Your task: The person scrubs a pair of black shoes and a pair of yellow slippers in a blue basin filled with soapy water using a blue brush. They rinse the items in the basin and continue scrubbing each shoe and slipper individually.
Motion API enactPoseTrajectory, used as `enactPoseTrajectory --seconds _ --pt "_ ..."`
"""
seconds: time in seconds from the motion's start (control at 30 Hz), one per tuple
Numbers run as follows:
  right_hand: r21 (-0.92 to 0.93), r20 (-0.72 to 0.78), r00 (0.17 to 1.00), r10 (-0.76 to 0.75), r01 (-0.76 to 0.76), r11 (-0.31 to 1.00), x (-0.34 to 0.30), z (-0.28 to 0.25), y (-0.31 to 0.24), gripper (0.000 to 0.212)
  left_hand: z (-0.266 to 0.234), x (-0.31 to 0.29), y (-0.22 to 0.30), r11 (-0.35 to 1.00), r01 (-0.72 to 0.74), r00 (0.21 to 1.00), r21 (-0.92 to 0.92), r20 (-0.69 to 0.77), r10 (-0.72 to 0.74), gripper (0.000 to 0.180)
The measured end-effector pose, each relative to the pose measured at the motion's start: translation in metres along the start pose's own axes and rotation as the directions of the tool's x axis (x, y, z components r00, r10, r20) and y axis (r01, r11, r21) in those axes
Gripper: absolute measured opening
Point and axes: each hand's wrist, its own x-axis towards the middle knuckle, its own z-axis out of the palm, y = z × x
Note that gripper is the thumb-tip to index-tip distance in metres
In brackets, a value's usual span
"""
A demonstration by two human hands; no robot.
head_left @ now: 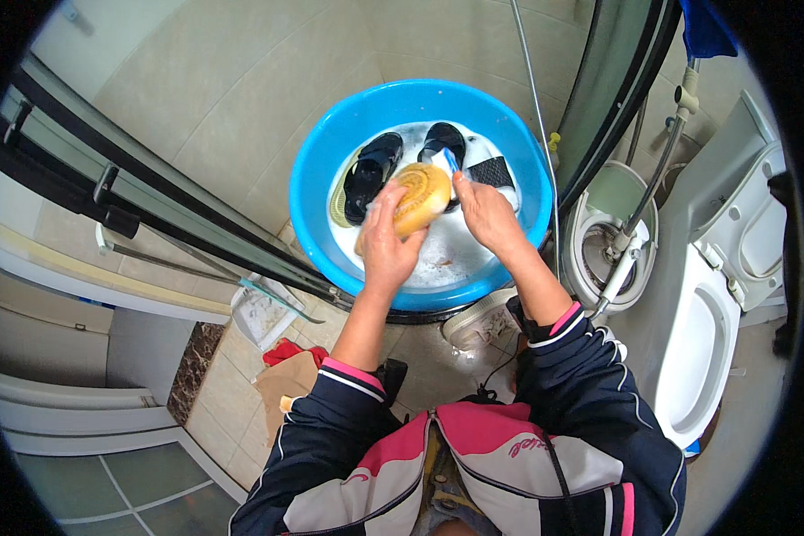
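A tan-yellow slipper (422, 198), its ringed sole pattern facing up, is gripped by my left hand (389, 237) above a blue basin (313, 219). My right hand (487, 213) closes round a small blue-and-white brush-like tool (447, 162) at the slipper's far right edge; its working end is partly hidden. Foamy water fills the bottom of the basin. In it lie a black strappy sandal (372, 170), a second dark sandal (444, 138) and a dark textured slipper piece (490, 173). A pale yellow-green sole (338, 201) shows at the left.
A white toilet (701, 348) and a small open washing tub (612, 241) stand to the right. Glass door frames flank the basin. Near my feet are a white shoe (480, 323), a dustpan (263, 317) and a red cloth (290, 350). A thin metal pole (536, 98) rises beside the basin.
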Motion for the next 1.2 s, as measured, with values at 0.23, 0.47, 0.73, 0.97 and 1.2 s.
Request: enactPoseTrajectory --seconds 0.23,0.47,0.73,0.97,1.2 --pt "-0.241 -0.020 0.996 -0.082 0.075 0.968 -0.031 -0.011 -0.042 0.055 -0.003 -0.008 -0.021 0.979 0.024 0.999 0.204 0.026 -0.030 0.056" --pt "-0.244 -0.110 0.994 0.003 -0.030 0.969 -0.002 -0.021 -0.012 0.051 -0.001 -0.009 -0.009 0.994 0.038 0.989 -0.104 0.147 -0.023 0.057" --pt "-0.274 -0.201 0.966 -0.163 0.104 0.956 -0.019 0.006 -0.036 0.041 0.004 -0.005 -0.013 0.535 0.503 0.862 -0.679 0.349 -0.367 0.058" --pt "-0.333 -0.347 0.937 -0.037 -0.086 0.939 0.012 -0.021 0.003 0.048 -0.020 0.010 -0.026 0.230 0.603 0.742 -0.764 0.432 -0.512 0.050" --pt "0.050 -0.105 0.989 0.105 -0.100 0.994 0.020 -0.015 0.008 0.063 -0.020 0.012 -0.040 0.038 0.626 0.691 -0.779 0.531 -0.491 0.044"
